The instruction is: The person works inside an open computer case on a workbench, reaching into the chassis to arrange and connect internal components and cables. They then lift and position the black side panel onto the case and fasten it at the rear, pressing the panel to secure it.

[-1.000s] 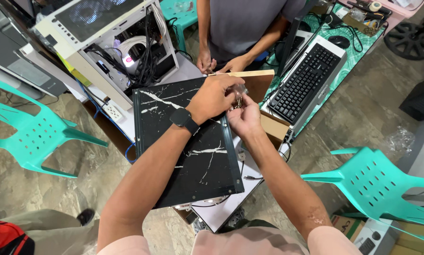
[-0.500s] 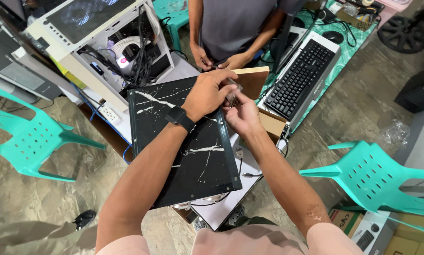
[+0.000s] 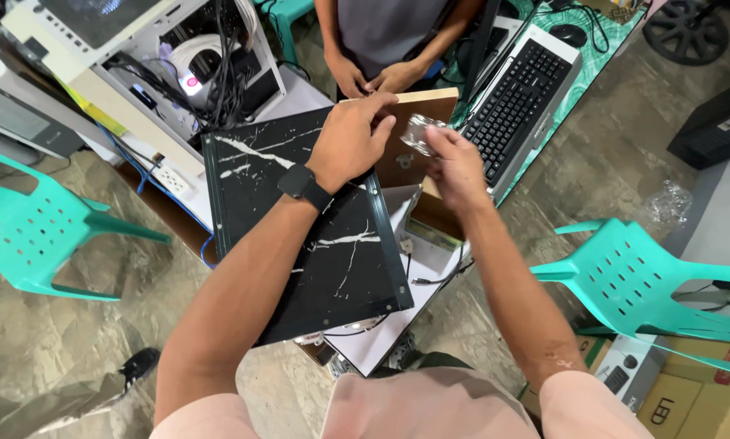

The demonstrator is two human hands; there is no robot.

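Hands at work above centre of the frame, over a cluttered table. Right hand (image 3: 456, 167) pinching a small, crinkled clear plastic packet (image 3: 418, 132) between thumb and fingertips, raised just above a brown wooden board (image 3: 410, 162). Left hand (image 3: 350, 140), with a black wristwatch (image 3: 304, 185) on the wrist, half-curled, fingers stretched toward the packet's left edge; cannot tell whether the fingertips touch it or stop just short. Contents of the packet too small and glinting to make out.

Under the left forearm, a black panel with white marble veining (image 3: 300, 244), flat and slightly askew, its upper right corner beneath the left hand. Upper left of the frame: an open white computer case full of cables (image 3: 162, 73), with a white power strip (image 3: 170, 179) below it. Right of the board, a black keyboard (image 3: 515, 102) on a green mat. Top centre, another person's hands (image 3: 373, 77), held together and well apart from the packet. Teal plastic chairs at left (image 3: 40, 236) and right (image 3: 649, 276).

Step in hand, judging by the pose: getting the packet open or drawing something small from it, both hands converging on it. Calls next for a firm pinch from the left fingers opposite the right, and for keeping the packet over the board or panel, since anything tiny spilling out could drop to the floor.
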